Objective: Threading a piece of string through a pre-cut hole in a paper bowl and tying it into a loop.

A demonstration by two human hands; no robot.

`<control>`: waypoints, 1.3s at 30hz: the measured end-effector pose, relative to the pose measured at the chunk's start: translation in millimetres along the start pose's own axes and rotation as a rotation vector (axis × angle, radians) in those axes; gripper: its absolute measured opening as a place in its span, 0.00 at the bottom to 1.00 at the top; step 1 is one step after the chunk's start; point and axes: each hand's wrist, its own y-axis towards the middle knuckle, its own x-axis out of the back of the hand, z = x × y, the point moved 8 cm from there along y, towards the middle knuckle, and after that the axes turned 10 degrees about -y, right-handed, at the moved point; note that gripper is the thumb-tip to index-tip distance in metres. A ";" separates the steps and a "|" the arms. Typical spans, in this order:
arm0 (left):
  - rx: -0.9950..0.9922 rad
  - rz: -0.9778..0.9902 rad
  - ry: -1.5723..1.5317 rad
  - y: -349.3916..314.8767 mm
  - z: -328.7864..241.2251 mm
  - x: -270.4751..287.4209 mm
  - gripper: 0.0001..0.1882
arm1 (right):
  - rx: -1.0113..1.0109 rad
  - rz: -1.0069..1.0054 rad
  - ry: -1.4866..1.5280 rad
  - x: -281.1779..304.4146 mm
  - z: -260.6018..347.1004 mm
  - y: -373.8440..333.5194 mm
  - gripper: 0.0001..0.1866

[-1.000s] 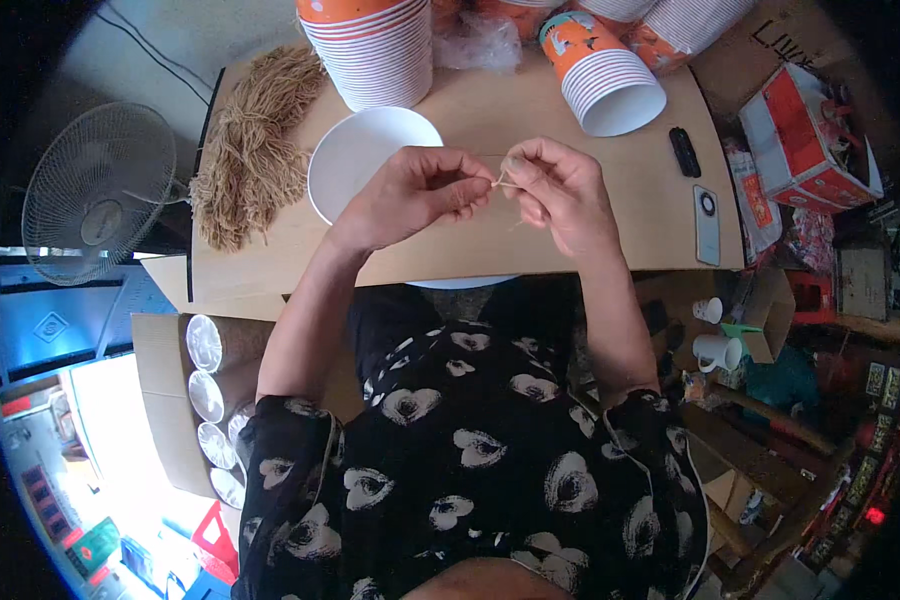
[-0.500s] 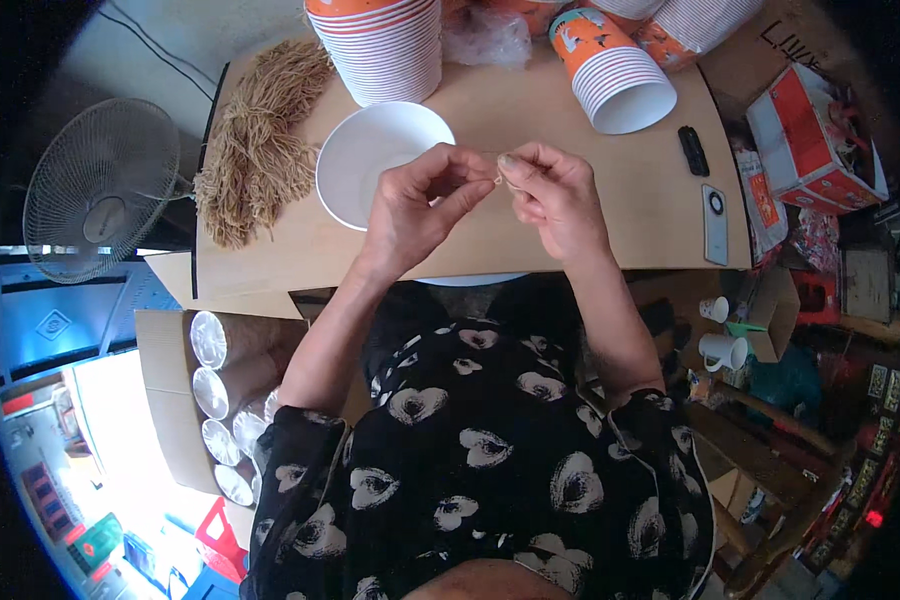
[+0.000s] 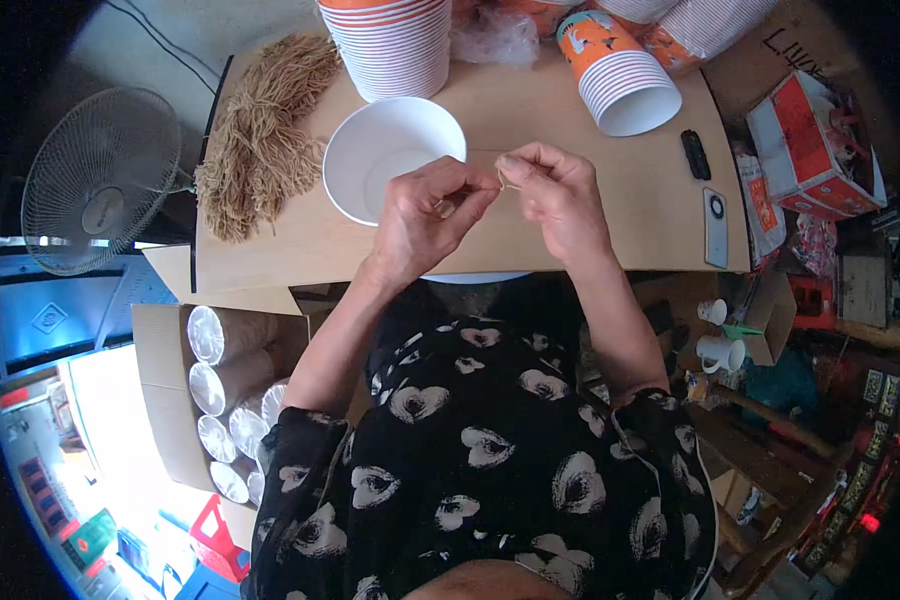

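Observation:
Over the near part of the table, my left hand (image 3: 422, 218) and my right hand (image 3: 560, 205) meet at the fingertips, each closed in a pinch. Between them runs a thin tan string (image 3: 506, 183), bent in a small loop by the right thumb; most of it is hidden by the fingers. Just behind my left hand a white paper tub (image 3: 365, 165) lies tipped, its mouth toward me. To the left, a thick bundle of tan strings (image 3: 270, 135) is spread on the table (image 3: 310, 258).
Behind the tub stands a tall stack of paper tubs (image 3: 395, 50). Another orange-and-white stack (image 3: 620, 85) lies on its side at right, near a black object (image 3: 693, 153) and a phone (image 3: 715, 228). A fan (image 3: 100, 180) and a carton of wrapped cups (image 3: 160, 400) are at left.
The loop in the string at my fingertips has changed shape, and my left fingers have shifted slightly. The whole view has moved a little; both hands remain pinched together.

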 end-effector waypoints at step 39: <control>0.479 -0.104 -0.755 -12.4 31.6 8.3 0.10 | 0.341 -0.037 -0.113 -0.9 27.2 -6.2 0.07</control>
